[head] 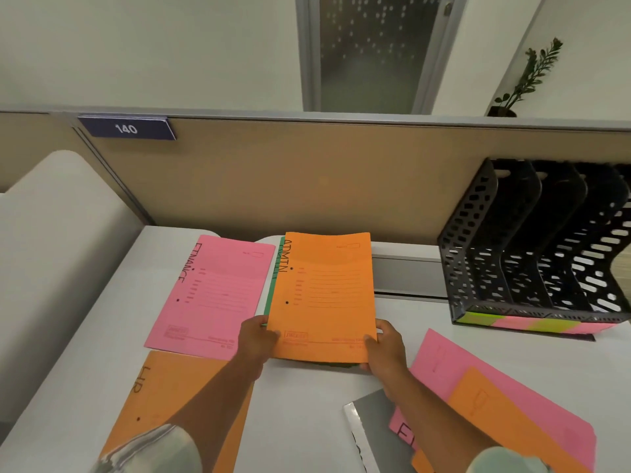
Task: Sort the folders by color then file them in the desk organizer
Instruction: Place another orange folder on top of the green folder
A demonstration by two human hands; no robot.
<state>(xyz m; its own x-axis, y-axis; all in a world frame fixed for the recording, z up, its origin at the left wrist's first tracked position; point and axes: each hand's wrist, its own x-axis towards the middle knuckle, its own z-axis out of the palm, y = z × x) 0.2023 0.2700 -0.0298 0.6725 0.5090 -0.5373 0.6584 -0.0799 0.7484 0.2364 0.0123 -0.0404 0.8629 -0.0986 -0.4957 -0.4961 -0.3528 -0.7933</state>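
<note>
Both hands are working at the middle of the desk (444, 322). The left hand (259, 336) is pinching the near left corner of an orange ADMIN folder (324, 295), thumb curled on top, fingers underneath. The right hand (384, 346) is gripping the near right corner the same way, thumb pressing the cover.

A green folder (273, 288) is lying directly beneath the orange one, showing only as a strip along its 9 o'clock edge. Cannot tell whether the hands are holding it too, or whether the pair is resting on the desk or lifted off it.

- At 9 o'clock of the held folder, a pink FINANCE folder (218, 295) is lying flat, just beside the green strip.
- At 7 o'clock, an orange HR folder (164, 404) is lying flat, the left forearm crossing over it.
- At 4 o'clock, a second pink folder (478, 377) is lying at an angle, with another orange folder (512, 425) sitting on top of it and a grey sheet (372, 418) lying against its near left edge.
- At 2 o'clock, well apart from the hands, the black perforated desk organizer (532, 247) is standing against the tan partition (273, 182), its upright slots facing the person. Coloured sticky strips (519, 324) are running along its front base.
- At 11 o'clock, a blue plate reading 140 (126, 128) is hanging on the partition's top rail.
</note>
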